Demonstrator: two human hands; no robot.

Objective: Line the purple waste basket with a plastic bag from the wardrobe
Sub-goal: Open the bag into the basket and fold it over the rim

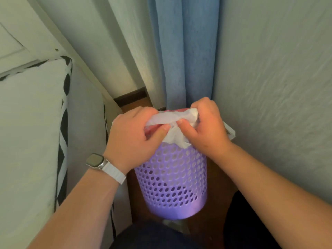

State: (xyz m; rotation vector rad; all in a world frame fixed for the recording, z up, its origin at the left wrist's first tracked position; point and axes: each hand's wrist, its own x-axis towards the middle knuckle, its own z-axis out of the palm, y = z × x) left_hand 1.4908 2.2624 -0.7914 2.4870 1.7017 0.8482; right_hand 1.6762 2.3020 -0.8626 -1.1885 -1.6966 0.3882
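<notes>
A purple waste basket [172, 178] with round holes stands on the dark wood floor between a bed and a wall. A white plastic bag [175, 135] is bunched over its rim, and white film shows through the upper holes. My left hand [133, 139] grips the bag at the rim's left side, thumb pressed on the plastic. My right hand [204, 126] pinches a gathered fold of the bag at the rim's right side. A corner of the bag sticks out past my right wrist. The basket's opening is hidden by my hands and the bag.
A bed with a white mattress and black-and-white patterned edge [62, 141] lies close on the left. A textured wall [278, 87] stands on the right, and a blue curtain [183, 51] hangs just behind the basket. My dark-clothed knees fill the bottom edge.
</notes>
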